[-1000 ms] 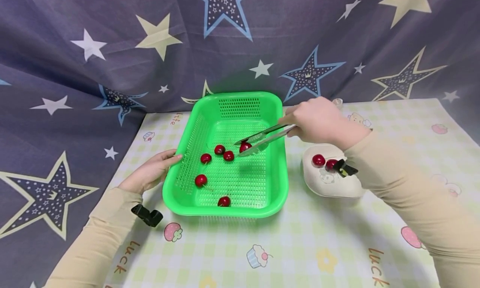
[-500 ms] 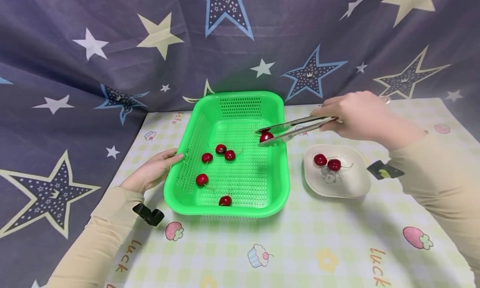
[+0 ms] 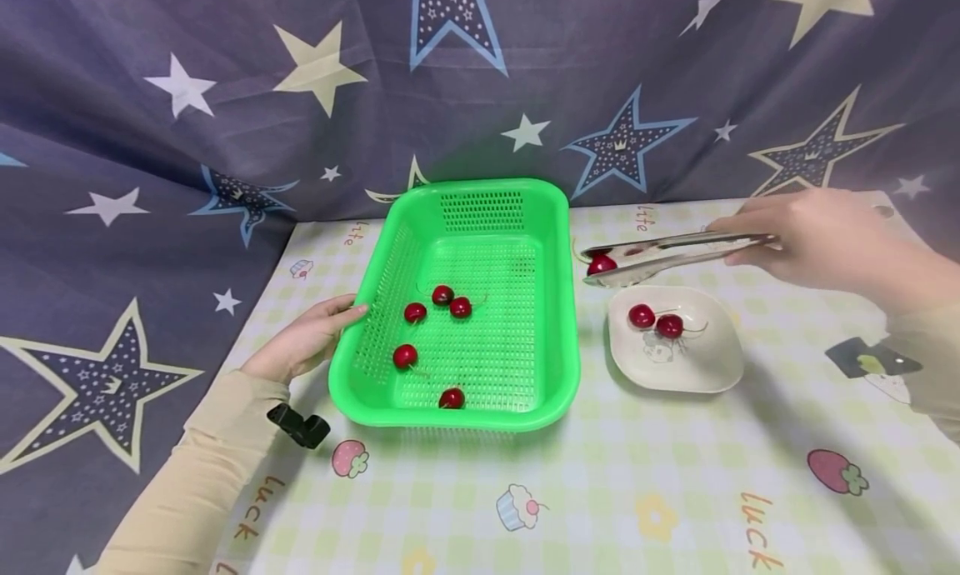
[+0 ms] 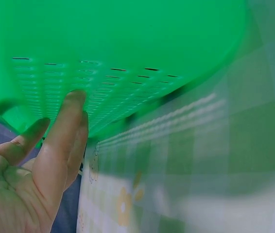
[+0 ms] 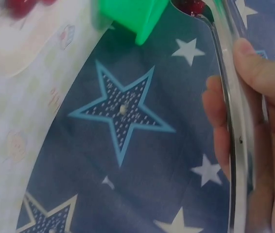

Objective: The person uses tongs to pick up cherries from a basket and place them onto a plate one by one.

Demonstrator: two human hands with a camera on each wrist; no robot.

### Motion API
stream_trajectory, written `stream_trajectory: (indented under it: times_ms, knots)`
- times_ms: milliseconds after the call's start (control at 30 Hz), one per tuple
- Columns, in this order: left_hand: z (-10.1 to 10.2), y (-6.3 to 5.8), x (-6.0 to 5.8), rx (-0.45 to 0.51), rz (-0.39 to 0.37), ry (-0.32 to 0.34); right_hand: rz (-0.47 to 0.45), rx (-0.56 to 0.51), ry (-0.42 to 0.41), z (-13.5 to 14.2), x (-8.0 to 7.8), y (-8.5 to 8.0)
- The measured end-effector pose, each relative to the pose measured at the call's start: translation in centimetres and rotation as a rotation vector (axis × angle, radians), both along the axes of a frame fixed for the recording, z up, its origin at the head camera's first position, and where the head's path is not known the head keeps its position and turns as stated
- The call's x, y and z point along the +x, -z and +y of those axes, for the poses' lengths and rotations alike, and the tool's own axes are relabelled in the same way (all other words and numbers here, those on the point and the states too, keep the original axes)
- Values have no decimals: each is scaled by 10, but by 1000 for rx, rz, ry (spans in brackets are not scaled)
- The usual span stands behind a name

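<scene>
My right hand (image 3: 821, 240) holds metal tongs (image 3: 686, 241) by their arms, thumb on one side and fingers on the other. Between the tong tips is a red cherry (image 3: 602, 265), up in the air just right of the green basket (image 3: 457, 419). Several more cherries (image 3: 405, 357) lie on the basket's floor. At the basket's left side, my left hand (image 3: 313, 335) grips the rim; its fingers (image 4: 62, 131) lie against the slotted outer wall in the left wrist view. A white dish (image 3: 701, 375) with two cherries (image 3: 670, 326) sits below the tongs.
A checked tablecloth (image 3: 600, 492) with printed pictures covers the table. Behind it and down the left side hangs a dark blue curtain (image 3: 465, 117) with stars. Black wrist mounts (image 3: 300, 426) sit on both sleeves.
The right hand has carried the cherry in the tongs rightward, out over the basket's right rim toward the dish. The left hand and basket have stayed in place.
</scene>
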State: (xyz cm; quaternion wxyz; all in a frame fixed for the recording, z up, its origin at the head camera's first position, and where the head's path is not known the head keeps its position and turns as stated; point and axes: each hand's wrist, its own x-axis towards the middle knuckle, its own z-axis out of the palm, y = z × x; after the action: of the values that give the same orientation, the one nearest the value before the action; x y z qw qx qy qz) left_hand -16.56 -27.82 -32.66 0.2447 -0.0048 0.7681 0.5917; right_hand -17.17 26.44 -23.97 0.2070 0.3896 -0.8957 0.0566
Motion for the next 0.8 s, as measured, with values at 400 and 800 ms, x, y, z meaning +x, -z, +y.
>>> stream_trajectory:
  times_ms: [400, 800]
  knots:
    - [-1, 2, -1, 16, 9, 11, -42, 47, 129, 37, 13, 26]
    - [-2, 2, -1, 10, 13, 7, -155, 66, 250, 52, 20, 47]
